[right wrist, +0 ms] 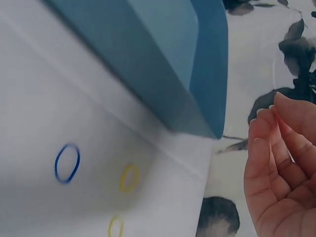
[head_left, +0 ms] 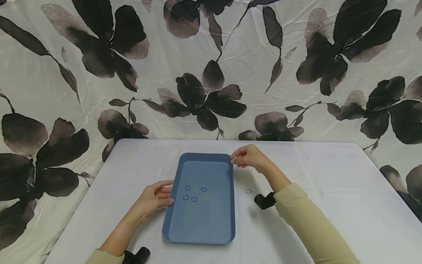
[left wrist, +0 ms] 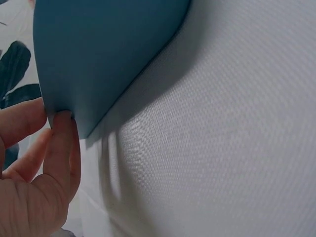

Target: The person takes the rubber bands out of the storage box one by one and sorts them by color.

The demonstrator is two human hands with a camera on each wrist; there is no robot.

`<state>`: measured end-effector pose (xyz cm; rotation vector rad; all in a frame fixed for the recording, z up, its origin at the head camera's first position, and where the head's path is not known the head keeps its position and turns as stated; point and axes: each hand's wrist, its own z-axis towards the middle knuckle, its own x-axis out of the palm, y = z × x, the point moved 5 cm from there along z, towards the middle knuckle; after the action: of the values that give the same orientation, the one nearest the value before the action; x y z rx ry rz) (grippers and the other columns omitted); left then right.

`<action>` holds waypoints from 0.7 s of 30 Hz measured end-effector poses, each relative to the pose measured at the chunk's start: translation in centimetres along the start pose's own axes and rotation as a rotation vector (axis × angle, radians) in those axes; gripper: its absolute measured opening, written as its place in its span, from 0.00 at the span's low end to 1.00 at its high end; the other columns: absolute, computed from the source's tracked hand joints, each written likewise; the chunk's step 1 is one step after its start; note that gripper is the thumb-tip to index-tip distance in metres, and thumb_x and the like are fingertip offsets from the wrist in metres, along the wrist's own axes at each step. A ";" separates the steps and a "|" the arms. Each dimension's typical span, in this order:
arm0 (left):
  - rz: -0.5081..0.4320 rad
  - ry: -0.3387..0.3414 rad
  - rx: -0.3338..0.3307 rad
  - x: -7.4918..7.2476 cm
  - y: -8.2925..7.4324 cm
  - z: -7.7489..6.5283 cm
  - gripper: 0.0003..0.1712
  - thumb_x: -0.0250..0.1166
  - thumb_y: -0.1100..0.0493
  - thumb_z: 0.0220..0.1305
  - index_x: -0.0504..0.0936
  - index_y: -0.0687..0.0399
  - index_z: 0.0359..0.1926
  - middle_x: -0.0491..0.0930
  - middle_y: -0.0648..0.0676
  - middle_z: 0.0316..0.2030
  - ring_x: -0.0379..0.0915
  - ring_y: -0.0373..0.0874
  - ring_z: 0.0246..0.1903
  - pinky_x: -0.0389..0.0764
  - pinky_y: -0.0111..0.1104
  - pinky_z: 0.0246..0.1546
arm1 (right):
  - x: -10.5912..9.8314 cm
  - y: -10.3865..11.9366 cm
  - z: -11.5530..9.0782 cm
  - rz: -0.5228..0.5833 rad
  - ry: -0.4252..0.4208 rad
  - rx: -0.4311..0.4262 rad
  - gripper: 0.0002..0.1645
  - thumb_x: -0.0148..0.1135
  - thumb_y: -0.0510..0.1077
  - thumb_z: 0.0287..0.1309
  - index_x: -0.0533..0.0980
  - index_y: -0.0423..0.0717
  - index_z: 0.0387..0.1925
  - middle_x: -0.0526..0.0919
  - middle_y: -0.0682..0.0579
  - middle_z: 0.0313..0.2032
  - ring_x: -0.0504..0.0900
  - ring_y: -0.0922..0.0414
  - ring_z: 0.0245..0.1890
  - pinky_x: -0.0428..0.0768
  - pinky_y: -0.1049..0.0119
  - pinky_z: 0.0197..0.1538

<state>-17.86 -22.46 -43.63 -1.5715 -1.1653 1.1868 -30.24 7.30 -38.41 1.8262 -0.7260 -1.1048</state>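
Observation:
A blue rectangular tray (head_left: 201, 227) lies on the white table, with several thin blue and yellow rings (head_left: 194, 199) inside it. My left hand (head_left: 153, 198) is at the tray's left side; in the left wrist view its fingers (left wrist: 61, 148) lie against the outer wall and pinch the rim. At the far right corner, my right hand (head_left: 250, 157) has its thumb and fingertips close together. The right wrist view shows these fingers (right wrist: 259, 158) loosely bent and apart from the tray, with nothing visible between them.
Right of the tray, a blue ring (right wrist: 67, 164) and two yellow rings, one a yellow ring (right wrist: 129, 178) near the tray, lie on the white tablecloth (head_left: 316, 220). A floral cloth (head_left: 211, 44) hangs behind the table. Black devices (head_left: 265, 201) are strapped at both wrists.

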 end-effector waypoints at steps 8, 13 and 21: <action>0.001 0.009 0.003 0.0 0.1 0.1 0.36 0.64 0.76 0.50 0.64 0.72 0.62 0.72 0.67 0.46 0.75 0.50 0.42 0.80 0.30 0.36 | 2.0 1.0 0.7 0.037 0.016 -0.025 0.15 0.65 0.34 0.52 0.78 0.30 0.41 0.83 0.52 0.27 0.78 0.58 0.25 0.80 0.64 0.35; -0.008 0.019 0.003 -0.1 0.3 0.0 0.36 0.64 0.76 0.50 0.63 0.73 0.62 0.72 0.67 0.46 0.75 0.50 0.41 0.80 0.29 0.36 | 3.7 1.2 0.8 0.044 0.045 -0.034 0.12 0.65 0.33 0.51 0.80 0.31 0.39 0.81 0.52 0.25 0.75 0.60 0.24 0.80 0.63 0.35; -0.016 0.021 0.006 -0.1 0.2 0.0 0.36 0.65 0.76 0.50 0.63 0.73 0.62 0.72 0.67 0.45 0.75 0.48 0.40 0.80 0.29 0.36 | 6.8 1.7 1.1 0.024 0.096 -0.069 0.13 0.66 0.33 0.49 0.80 0.30 0.38 0.81 0.51 0.26 0.74 0.60 0.25 0.79 0.63 0.35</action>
<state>-17.83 -22.61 -43.84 -1.5641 -1.1577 1.1599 -28.35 0.60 -39.94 1.7944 -0.6439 -1.0073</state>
